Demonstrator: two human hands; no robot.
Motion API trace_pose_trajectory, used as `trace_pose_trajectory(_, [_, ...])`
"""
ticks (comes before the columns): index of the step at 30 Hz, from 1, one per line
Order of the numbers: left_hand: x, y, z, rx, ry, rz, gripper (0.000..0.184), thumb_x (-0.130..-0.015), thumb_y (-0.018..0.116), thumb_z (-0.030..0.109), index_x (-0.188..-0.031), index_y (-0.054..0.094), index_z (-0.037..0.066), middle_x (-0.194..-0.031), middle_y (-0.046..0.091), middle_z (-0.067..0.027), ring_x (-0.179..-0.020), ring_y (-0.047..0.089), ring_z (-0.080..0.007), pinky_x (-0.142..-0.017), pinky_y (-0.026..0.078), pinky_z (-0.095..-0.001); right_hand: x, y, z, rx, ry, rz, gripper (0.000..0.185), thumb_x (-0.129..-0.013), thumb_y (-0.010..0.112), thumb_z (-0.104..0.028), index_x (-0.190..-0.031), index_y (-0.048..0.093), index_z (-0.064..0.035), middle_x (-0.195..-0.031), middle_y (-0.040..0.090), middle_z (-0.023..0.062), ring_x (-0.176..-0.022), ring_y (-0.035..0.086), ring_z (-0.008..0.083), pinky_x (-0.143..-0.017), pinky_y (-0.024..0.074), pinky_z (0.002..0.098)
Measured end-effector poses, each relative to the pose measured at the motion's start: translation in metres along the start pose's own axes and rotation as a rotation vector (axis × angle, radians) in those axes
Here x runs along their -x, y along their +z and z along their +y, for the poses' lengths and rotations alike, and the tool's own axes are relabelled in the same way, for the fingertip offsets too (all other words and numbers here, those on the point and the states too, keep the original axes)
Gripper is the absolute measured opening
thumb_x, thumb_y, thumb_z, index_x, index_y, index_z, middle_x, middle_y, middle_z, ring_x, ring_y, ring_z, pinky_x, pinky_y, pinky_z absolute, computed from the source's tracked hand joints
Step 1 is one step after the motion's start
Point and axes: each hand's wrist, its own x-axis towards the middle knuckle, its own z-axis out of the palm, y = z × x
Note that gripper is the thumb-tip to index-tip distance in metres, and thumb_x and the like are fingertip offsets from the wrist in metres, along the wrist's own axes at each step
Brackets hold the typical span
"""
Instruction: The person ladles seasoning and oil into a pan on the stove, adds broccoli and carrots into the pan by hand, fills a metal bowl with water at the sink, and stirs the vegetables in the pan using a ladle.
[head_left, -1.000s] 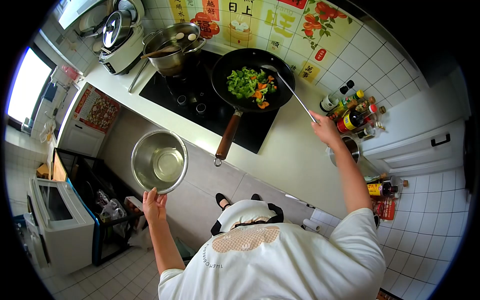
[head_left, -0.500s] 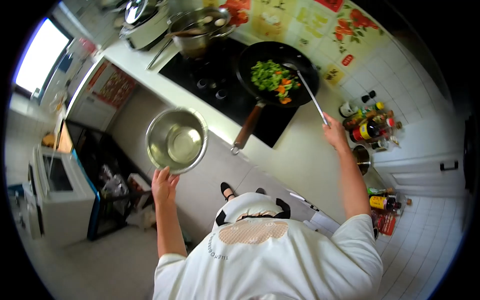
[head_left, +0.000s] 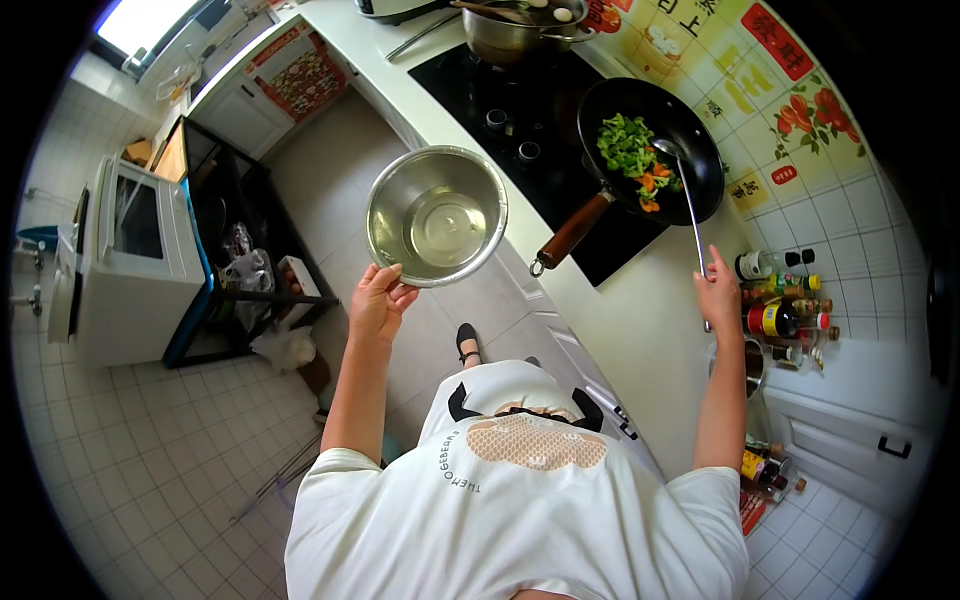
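Observation:
My left hand (head_left: 384, 300) grips the near rim of a round metal bowl (head_left: 437, 215) over the floor, beside the counter; the shiny inside shows no food. My right hand (head_left: 717, 290) is closed around the handle of a long metal ladle (head_left: 692, 205). The ladle's rounded head rests inside the black wok (head_left: 705, 185), against chopped green vegetables (head_left: 627, 145) and orange carrot pieces (head_left: 655, 184). The wok's wooden handle (head_left: 578, 232) points toward me over the counter edge.
The wok sits on a black cooktop (head_left: 510, 110), with a steel pot (head_left: 510, 40) holding eggs behind it. Several sauce bottles (head_left: 775, 320) stand right of my right hand. A white oven (head_left: 140, 260) is on a black rack (head_left: 255, 290) at left.
The view has shifted, so the stove and wok appear further right. The bowl stays in my left hand, nearer the counter side in view. My right hand still holds the ladle in the wok.

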Motion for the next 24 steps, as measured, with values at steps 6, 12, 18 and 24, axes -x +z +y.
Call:
trace_pose_trajectory(6, [0.006, -0.022, -0.009, 0.075, -0.013, 0.065, 0.009, -0.079, 0.055, 0.004, -0.084, 0.049, 0.009, -0.072, 0.061, -0.0061, -0.054, 0.061, -0.0156, -0.048, 0.053, -0.0254, 0.020, -0.012, -0.072, -0.333, -0.203, 0.199, 0.038, -0.079, 0.056, -0.006, -0.116, 0.050, -0.0056, -0.095, 0.055, 0.0065, -0.083, 0.054, 0.0129, -0.073, 0.0435, 0.0251])
trace_pose_trajectory(12, [-0.007, -0.041, 0.011, 0.086, -0.032, 0.120, 0.010, -0.079, 0.056, 0.005, -0.084, 0.049, 0.008, -0.070, 0.060, -0.0060, -0.053, 0.061, -0.0153, -0.048, 0.053, -0.0253, 0.083, 0.040, -0.183, -0.966, -0.367, -0.210, 0.032, -0.080, 0.056, -0.005, -0.112, 0.052, -0.0023, -0.094, 0.056, 0.0038, -0.085, 0.053, 0.0093, -0.075, 0.0428, 0.0224])
trace_pose_trajectory(18, [-0.073, -0.082, 0.058, 0.128, -0.039, 0.057, 0.008, -0.079, 0.055, 0.005, -0.085, 0.049, 0.008, -0.069, 0.060, -0.0056, -0.054, 0.061, -0.0164, -0.049, 0.053, -0.0261, 0.068, 0.168, -0.288, -1.093, -0.235, -0.610, 0.041, -0.081, 0.057, -0.007, -0.119, 0.042, -0.0038, -0.097, 0.052, 0.0045, -0.084, 0.053, 0.0094, -0.071, 0.0436, 0.0206])
trace_pose_trajectory(24, [-0.141, -0.108, 0.134, 0.078, -0.007, 0.041, 0.010, -0.081, 0.054, 0.006, -0.090, 0.050, 0.008, -0.079, 0.060, -0.0064, -0.059, 0.061, -0.0167, -0.054, 0.053, -0.0268, 0.022, 0.261, -0.425, -1.144, 0.010, -0.605, 0.031, -0.082, 0.058, -0.020, -0.104, 0.045, -0.0025, -0.097, 0.054, 0.0086, -0.080, 0.054, 0.0128, -0.064, 0.0485, 0.0257])
